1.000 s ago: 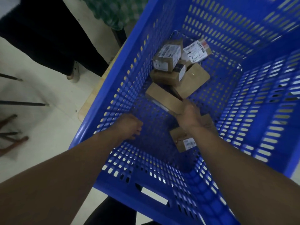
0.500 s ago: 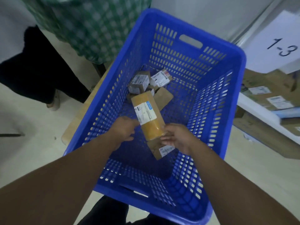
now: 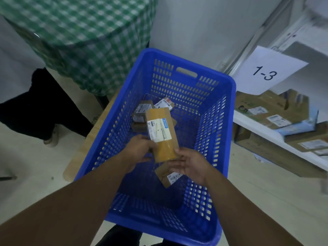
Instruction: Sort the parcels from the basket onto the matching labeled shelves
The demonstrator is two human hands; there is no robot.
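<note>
Both hands held a yellow parcel (image 3: 160, 134) over the blue basket (image 3: 229, 125), its white label facing up. The left hand (image 3: 140, 150) gripped its lower left edge and the right hand (image 3: 190, 164) clasped its near end. Below the right hand lay a brown parcel (image 3: 164, 176) on the basket floor, with more parcels (image 3: 143, 110) at the far end. To the right, a shelf (image 3: 276, 139) marked with a "1-3" sign (image 3: 266, 71) carried boxes (image 3: 271, 110).

The left hand (image 3: 138, 150) and right hand (image 3: 191, 164) hold a yellow parcel (image 3: 161, 132) above the basket (image 3: 211, 125). Small boxes (image 3: 142, 110) lie at the basket's far end, one near its centre. A shelf (image 3: 266, 134) labelled 1-3 stands right of the basket.
</note>
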